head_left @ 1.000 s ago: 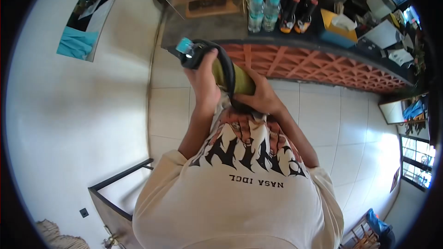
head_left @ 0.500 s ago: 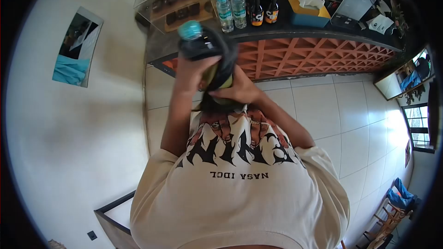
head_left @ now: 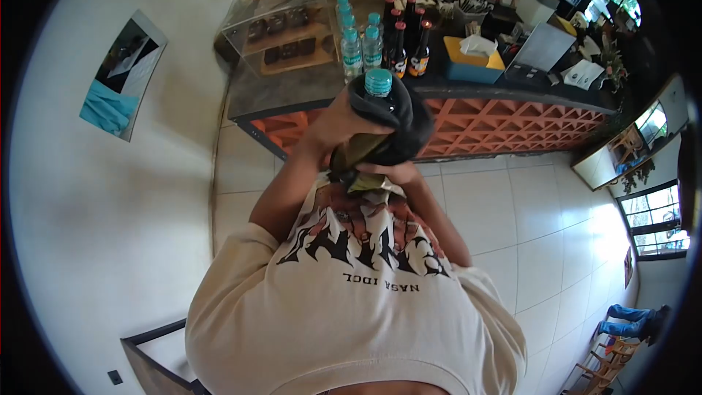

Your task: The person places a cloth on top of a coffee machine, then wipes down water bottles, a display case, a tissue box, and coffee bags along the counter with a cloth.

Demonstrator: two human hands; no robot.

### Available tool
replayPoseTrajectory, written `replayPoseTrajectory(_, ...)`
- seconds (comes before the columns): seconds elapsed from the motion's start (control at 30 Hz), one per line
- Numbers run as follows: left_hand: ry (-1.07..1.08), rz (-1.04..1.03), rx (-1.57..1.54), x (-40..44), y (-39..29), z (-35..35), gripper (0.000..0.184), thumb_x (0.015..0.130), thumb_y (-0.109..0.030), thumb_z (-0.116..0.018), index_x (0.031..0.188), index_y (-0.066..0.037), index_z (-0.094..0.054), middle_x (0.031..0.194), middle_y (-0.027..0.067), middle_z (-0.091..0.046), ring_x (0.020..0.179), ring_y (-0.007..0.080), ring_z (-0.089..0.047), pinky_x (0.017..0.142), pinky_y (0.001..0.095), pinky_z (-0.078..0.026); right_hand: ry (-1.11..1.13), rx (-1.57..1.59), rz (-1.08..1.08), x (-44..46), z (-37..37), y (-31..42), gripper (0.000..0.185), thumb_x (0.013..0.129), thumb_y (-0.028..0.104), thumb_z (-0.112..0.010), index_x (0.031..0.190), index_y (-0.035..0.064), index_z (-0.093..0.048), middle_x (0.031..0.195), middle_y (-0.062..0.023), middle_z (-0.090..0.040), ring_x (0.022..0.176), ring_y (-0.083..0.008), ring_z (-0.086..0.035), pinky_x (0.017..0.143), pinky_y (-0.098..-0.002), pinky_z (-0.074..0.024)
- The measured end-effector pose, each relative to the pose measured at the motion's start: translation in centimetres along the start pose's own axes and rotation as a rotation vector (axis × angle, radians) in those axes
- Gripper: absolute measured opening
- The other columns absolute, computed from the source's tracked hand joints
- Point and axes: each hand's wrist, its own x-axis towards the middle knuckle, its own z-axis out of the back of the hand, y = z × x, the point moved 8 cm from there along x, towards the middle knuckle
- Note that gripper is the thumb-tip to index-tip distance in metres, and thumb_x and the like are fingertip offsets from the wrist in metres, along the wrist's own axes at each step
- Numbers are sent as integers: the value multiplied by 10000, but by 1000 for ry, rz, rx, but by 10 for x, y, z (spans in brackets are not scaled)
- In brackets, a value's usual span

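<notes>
Seemingly for steadiness, the left hand (head_left: 336, 123) clasps the black-and-green fabric pouch (head_left: 411, 130) around the turquoise-capped plastic bottle (head_left: 378, 83), the right hand (head_left: 398, 172) gripping lower.

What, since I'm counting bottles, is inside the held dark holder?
A bottle: its teal cap shows at the dark holder's opening. The rest is covered; anything deeper inside cannot be seen.

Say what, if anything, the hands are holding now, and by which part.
A teal-capped bottle in a soft black-and-olive cover: the left hand grips the cover near its top, the right hand lower down.
</notes>
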Motion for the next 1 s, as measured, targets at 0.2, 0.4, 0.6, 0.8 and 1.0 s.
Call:
replayPoseTrajectory(0.2, -673, -302, 185, -13, 3, 4, 315, 700, -18, -744, 981, -26, -601, 897, 33, -657, 821, 123, -625, 772, 293, -508, -363, -245, 44, 10, 18, 19, 646, 676, 145, -819, 1226, 10, -510, 1151, -87, -612, 1072, -190, -576, 928, -332, -462)
replayPoseTrajectory(0.4, -272, 117, -227, -4, 75, 7, 346, 794, -125, -770, 1090, -26, -621, 1045, 57, -655, 951, 138, -619, 849, 305, -495, -263, 234, -139, -21, 11, -37, 547, 807, 213, -769, 1241, 6, -508, 1217, -92, -572, 1132, -170, -535, 963, -332, -439)
replayPoseTrajectory(0.6, -112, 169, -162, -20, 130, 13, 332, 939, -231, -633, 1213, -53, -574, 1150, 41, -595, 1053, 120, -550, 937, 281, -434, -536, 94, -323, -34, 37, -64, 564, 1032, 480, -356, 1328, 11, -459, 1253, -90, -543, 1130, -172, -506, 1007, -300, -386)
replayPoseTrajectory(0.8, -437, 172, -788, -24, 191, 44, 561, 985, -552, -430, 1205, -57, -574, 1106, 70, -616, 949, 151, -611, 849, 299, -499, -174, -898, -663, -13, 55, -12, 459, 1013, 416, -449, 1127, -1, -602, 960, -87, -670, 854, -185, -609, 747, -317, -492)
replayPoseTrajectory(1.0, -100, 341, -861, -35, 204, 29, 755, 954, -663, -307, 1292, -16, -502, 1217, 157, -614, 1085, 252, -617, 943, 370, -499, -701, -571, 58, 2, 74, 57, 256, 948, 265, -603, 1037, 25, -620, 803, -83, -677, 715, -202, -650, 641, -291, -496)
